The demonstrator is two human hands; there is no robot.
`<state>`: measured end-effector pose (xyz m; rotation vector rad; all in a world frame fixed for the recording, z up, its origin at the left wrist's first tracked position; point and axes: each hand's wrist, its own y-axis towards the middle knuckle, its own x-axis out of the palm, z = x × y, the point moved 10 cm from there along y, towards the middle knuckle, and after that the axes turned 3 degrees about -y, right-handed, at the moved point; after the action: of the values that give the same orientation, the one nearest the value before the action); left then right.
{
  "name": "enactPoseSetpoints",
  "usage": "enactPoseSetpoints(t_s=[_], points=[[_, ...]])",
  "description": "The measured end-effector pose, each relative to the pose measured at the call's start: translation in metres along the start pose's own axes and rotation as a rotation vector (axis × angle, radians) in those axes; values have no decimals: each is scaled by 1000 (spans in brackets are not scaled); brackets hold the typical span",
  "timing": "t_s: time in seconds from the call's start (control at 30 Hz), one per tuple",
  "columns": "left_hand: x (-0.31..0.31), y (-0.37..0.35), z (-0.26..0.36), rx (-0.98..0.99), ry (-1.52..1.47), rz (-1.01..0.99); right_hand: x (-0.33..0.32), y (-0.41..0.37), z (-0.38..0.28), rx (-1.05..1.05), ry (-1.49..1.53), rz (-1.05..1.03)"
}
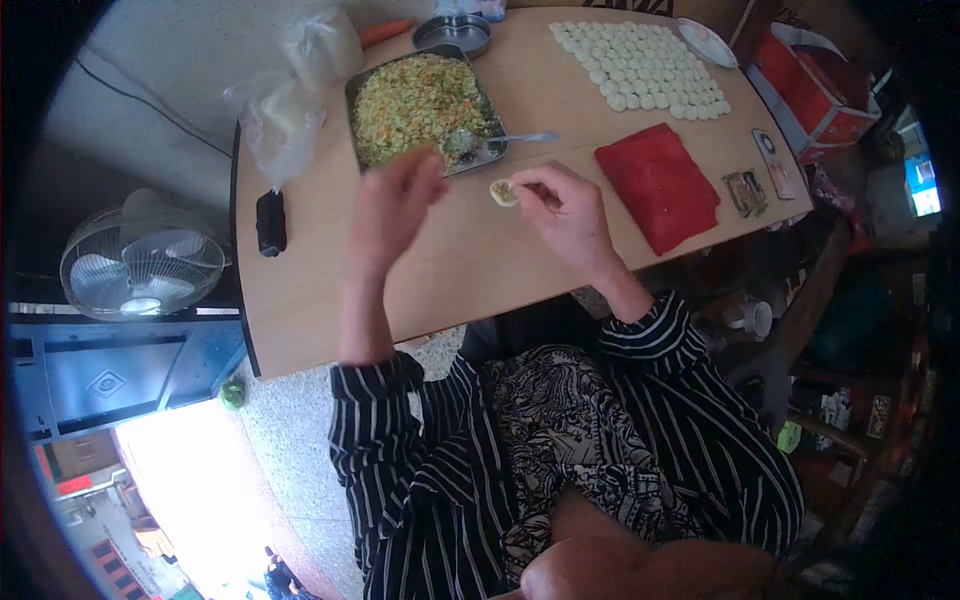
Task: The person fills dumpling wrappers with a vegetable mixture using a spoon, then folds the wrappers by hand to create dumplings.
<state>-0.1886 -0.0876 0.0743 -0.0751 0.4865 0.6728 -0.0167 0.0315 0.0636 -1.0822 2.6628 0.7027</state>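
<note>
1. Pale dough wrapper (503, 191), small and round with a dab of green-flecked filling on it, sits just above the middle of the tabletop (450, 270), close to the near edge of the metal tray (352, 95)
2. Its right rim is pinched in the fingers (532, 188) of the right hand (572, 218), which are closed on the dough; the hand's back faces up and its wrist comes from a striped sleeve
3. Just to the left of the wrapper, but apart from it, the left hand (395, 205) is raised over the tabletop with its fingers (428, 165) curled loosely together near the tray's front edge; whether they hold anything cannot be told
4. Inside the tray lies a heap of chopped filling (415, 100), yellow, green and orange, and a spoon (510, 139) rests at the near right corner with its handle pointing out to the right
5. To the right of the hands a folded red cloth (657, 186) lies flat, and beyond it rows of dough rounds (640, 65) cover the far right part of the tabletop
6. Beside the cloth, near the right edge, lie a few small cards (762, 180)
7. Left of the tray stand clear plastic bags (290, 100), and near them a small black object (270, 222)
8. A round metal dish (452, 33) sits behind the tray
9. Off the tabletop, lower left, stands a white fan (140, 265)
</note>
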Motion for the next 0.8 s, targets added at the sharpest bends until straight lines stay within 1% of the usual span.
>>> enactPoseSetpoints(t_s=[0.13, 0.23, 0.33, 0.43, 0.47, 0.53, 0.57, 0.67, 0.8], points=[[-25, 20, 28, 192, 432, 252, -10, 4, 14, 76, 74, 25], [-20, 2, 30, 241, 442, 353, -11, 1, 16, 124, 137, 19], [-5, -28, 26, 291, 104, 304, -13, -3, 9, 140, 216, 18], [25, -50, -16, -32, -416, 206, -5, -8, 0, 174, 331, -34], [35, -56, -16, -82, -564, 161, -1, -9, -3, 190, 376, -61], [54, -66, -13, -181, -860, 69, 4, -11, -11, 156, 350, -92], [60, -70, -15, -181, -921, 38, 7, -12, -14, 138, 337, -104], [64, -75, -14, -158, -992, 38, 10, -15, -20, 144, 314, -147], [68, -78, -24, -201, -992, 34, 12, -17, -25, 141, 286, -159]])
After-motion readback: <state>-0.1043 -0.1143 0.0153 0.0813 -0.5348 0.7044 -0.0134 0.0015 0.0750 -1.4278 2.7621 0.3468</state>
